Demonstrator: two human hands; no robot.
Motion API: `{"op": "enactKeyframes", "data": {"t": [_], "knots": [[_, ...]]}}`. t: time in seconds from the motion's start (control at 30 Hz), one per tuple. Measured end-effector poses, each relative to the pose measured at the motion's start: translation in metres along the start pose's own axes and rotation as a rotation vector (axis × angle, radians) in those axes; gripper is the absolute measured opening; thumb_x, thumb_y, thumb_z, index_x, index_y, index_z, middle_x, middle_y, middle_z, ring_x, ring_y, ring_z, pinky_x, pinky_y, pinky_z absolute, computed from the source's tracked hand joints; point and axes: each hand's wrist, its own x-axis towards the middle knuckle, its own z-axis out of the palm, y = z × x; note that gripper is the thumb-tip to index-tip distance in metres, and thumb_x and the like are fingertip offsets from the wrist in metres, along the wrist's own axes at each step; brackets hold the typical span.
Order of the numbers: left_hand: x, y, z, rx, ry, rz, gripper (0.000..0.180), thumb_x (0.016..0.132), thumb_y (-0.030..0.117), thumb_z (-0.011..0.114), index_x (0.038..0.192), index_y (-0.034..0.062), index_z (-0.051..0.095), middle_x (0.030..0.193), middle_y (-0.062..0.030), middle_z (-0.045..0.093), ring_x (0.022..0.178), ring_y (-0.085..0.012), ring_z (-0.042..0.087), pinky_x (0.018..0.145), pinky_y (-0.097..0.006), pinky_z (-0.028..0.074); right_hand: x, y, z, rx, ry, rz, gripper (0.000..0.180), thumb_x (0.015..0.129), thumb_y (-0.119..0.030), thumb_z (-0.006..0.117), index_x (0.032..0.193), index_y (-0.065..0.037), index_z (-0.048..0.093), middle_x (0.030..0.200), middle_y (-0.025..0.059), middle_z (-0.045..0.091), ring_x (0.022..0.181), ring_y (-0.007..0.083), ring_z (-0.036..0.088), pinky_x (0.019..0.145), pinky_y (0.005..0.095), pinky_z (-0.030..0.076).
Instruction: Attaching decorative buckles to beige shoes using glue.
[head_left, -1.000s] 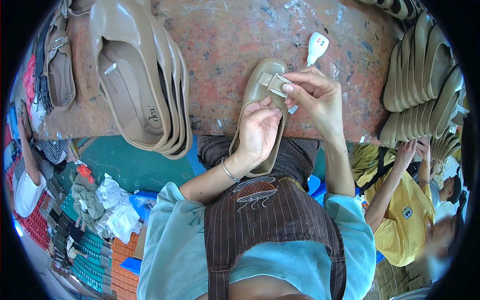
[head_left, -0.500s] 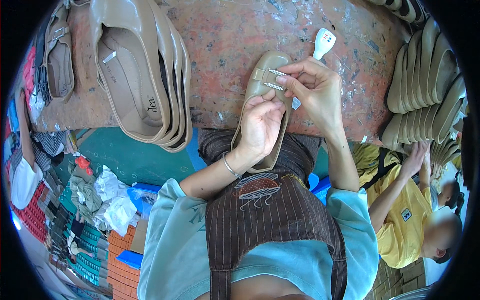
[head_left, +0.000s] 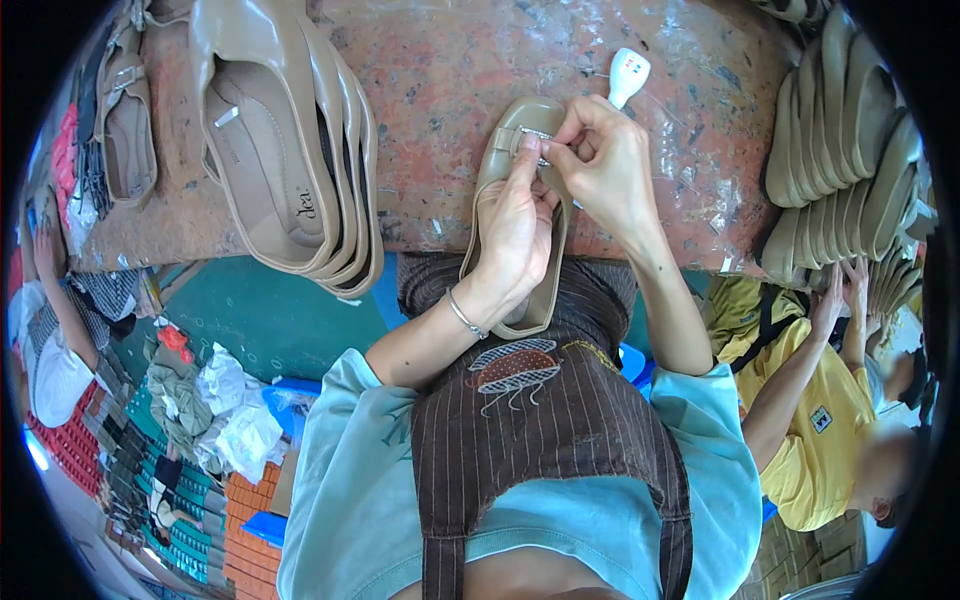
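Observation:
A tan flat shoe (head_left: 521, 112) lies toe away from me at the table's front edge, its heel reaching over my lap. Across its upper runs a strap with a rhinestone buckle (head_left: 528, 137), partly covered by fingers. My left hand (head_left: 518, 235) rests over the shoe's opening, thumb against the buckle and the other fingers curled into the shoe. My right hand (head_left: 603, 160) pinches the right side of the buckle between thumb and fingertips. Whether it also grips the strap end is hidden. Just beyond that hand lies a white paddle-shaped plastic item (head_left: 628, 78).
Nested tan shoes (head_left: 300, 150) stand at the left of the worn table (head_left: 440, 60), with a buckled shoe (head_left: 128, 150) farther left. Rows of tan shoes (head_left: 830, 120) line the right side. A person in yellow (head_left: 810, 420) works at the right with hands at the shoes.
My left thumb has moved up onto the buckle. My right hand has shifted slightly, still pinching at the buckle, which is now more covered.

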Motion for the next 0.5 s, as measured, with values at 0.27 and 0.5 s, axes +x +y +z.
{"op": "enactKeyframes", "data": {"t": [0.27, 0.5], "knots": [[-0.046, 0.034, 0.008, -0.116, -0.174, -0.151, 0.029, 0.102, 0.020, 0.058, 0.127, 0.0061, 0.057, 0.123, -0.0051, 0.064, 0.116, -0.0165, 0.060, 0.103, -0.034, 0.047, -0.007, 0.012, -0.059, 0.260, 0.058, -0.034, 0.030, 0.084, 0.007, 0.064, 0.113, -0.001, 0.066, 0.099, 0.0112, 0.064, 0.089, 0.0153, 0.066, 0.077, 0.0283, 0.054], [-0.137, 0.181, 0.000, -0.184, -0.864, 0.108, 0.036, 0.101, 0.018, 0.055, 0.133, 0.0010, 0.053, 0.129, -0.0122, 0.063, 0.121, -0.0257, 0.059, 0.106, -0.042, 0.046, 0.033, 0.052, -0.063, -0.369, 0.009, -0.454, 0.062, 0.072, 0.017, 0.050, 0.126, -0.009, 0.066, 0.144, 0.0171, 0.052, 0.139, 0.0360, 0.044, 0.116, 0.0435, 0.037]]}}
